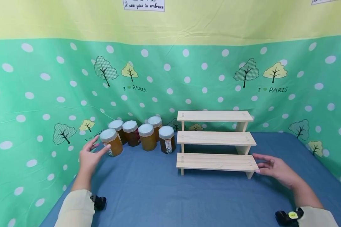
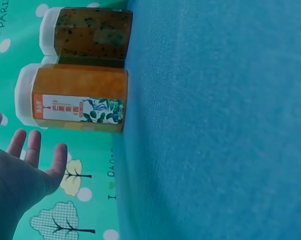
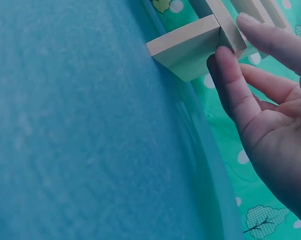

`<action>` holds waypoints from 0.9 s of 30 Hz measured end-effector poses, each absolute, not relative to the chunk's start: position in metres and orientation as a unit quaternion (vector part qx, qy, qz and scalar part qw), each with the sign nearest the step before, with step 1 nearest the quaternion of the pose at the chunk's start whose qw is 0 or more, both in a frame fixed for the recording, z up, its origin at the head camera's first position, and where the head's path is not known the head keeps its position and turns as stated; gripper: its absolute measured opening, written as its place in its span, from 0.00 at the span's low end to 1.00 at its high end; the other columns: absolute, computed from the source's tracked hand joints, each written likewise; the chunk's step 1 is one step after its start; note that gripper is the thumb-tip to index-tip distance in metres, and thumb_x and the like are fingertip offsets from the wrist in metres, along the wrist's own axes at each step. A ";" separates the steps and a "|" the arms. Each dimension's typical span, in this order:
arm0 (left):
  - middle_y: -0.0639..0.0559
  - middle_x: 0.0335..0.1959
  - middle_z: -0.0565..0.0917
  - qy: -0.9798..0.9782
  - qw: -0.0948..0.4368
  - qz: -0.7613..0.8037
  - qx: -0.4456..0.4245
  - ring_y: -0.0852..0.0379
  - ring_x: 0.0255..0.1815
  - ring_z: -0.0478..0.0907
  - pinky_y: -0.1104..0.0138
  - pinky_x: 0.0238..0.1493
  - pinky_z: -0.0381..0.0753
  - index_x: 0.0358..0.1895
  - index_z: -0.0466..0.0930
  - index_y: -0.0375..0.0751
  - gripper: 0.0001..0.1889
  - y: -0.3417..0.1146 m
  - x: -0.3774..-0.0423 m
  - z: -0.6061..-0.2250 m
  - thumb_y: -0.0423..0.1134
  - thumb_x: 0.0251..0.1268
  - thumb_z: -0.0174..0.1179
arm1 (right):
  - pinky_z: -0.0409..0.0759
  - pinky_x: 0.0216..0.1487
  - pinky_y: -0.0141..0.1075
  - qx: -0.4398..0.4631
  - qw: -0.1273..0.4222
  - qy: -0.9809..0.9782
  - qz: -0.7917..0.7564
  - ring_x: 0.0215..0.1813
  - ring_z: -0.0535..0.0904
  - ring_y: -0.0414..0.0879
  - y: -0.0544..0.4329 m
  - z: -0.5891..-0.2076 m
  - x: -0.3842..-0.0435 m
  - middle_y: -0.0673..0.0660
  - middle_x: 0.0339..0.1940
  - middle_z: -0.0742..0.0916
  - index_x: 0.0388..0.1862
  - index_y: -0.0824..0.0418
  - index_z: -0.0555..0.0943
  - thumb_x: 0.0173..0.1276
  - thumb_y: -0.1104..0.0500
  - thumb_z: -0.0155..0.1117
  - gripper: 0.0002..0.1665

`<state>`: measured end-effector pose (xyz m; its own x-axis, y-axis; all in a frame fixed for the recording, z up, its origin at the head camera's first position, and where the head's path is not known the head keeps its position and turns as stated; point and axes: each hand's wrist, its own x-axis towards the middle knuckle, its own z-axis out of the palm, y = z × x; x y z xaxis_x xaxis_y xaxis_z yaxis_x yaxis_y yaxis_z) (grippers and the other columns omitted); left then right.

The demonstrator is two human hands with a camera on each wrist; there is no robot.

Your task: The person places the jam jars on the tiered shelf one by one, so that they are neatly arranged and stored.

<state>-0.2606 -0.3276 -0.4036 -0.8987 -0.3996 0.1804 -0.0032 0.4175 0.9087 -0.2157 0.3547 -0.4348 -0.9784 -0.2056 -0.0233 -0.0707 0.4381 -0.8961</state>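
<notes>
The left hand (image 1: 89, 159), fingers and thumb spread, is near an amber-filled, white-lidded faceted jar (image 1: 115, 148), upright on a blue cloth (image 1: 136, 189). Behind it and to its right stand 5 more white-lidded jars (image 1: 148, 142). Next comes a 3-tier wooden stand (image 1: 216, 138). The right hand (image 1: 279, 171) is at its lowest tier's (image 1: 216, 161) right end; whether it pinches the board, I cannot tell.
</notes>
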 end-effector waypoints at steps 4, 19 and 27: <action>0.50 0.76 0.56 -0.815 0.179 -0.535 0.131 0.45 0.70 0.63 0.72 0.50 0.76 0.75 0.61 0.54 0.43 -0.328 -0.267 -0.402 0.53 0.56 0.71 | 0.83 0.43 0.36 -0.083 0.075 0.846 -0.522 0.46 0.79 0.36 0.354 -0.435 -0.218 0.77 0.66 0.70 0.72 0.79 0.57 0.66 0.60 0.68 0.45; 0.45 0.78 0.52 -0.822 0.146 -0.536 0.128 0.40 0.73 0.59 0.47 0.64 0.68 0.77 0.56 0.52 0.47 -0.336 -0.287 -0.404 0.51 0.55 0.72 | 0.82 0.42 0.36 -0.084 0.090 0.843 -0.524 0.44 0.80 0.42 0.353 -0.432 -0.225 0.72 0.58 0.78 0.71 0.81 0.57 0.64 0.61 0.70 0.46; 0.41 0.75 0.59 -0.833 0.150 -0.523 0.099 0.37 0.68 0.67 0.50 0.61 0.73 0.77 0.54 0.48 0.49 -0.341 -0.297 -0.410 0.52 0.54 0.72 | 0.82 0.43 0.36 -0.087 0.094 0.836 -0.534 0.44 0.81 0.42 0.353 -0.432 -0.225 0.71 0.57 0.79 0.71 0.80 0.56 0.64 0.61 0.70 0.46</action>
<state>-0.2974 -0.3406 -0.4104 -0.9356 -0.3214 0.1463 -0.0083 0.4342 0.9008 -0.2255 0.3527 -0.4317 -0.9675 -0.2448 -0.0641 -0.0446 0.4141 -0.9092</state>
